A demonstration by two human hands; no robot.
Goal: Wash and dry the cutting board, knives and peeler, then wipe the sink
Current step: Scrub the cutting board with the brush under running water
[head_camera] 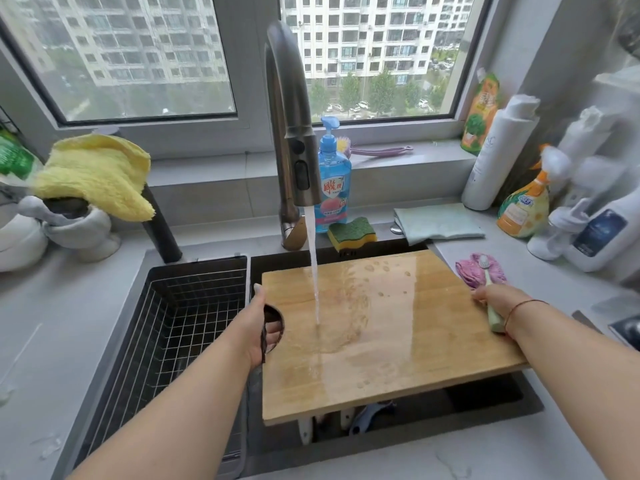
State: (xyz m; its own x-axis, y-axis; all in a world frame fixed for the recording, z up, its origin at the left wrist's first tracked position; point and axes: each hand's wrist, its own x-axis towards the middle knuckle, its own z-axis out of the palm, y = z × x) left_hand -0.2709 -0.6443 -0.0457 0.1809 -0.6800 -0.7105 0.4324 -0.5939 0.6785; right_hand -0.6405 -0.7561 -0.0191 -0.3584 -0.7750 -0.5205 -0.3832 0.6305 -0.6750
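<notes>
1 cutting board [398,334] under tap [291,133], 2 hands gripping.

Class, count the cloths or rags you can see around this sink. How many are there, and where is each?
3. Yellow cloth draped at far left, pale green cloth folded behind the sink, pink cloth right of the cutting board. Others may be hidden.

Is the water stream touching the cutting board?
Touching. The head view shows the water stream from the faucet landing on the cutting board and spreading.
</notes>
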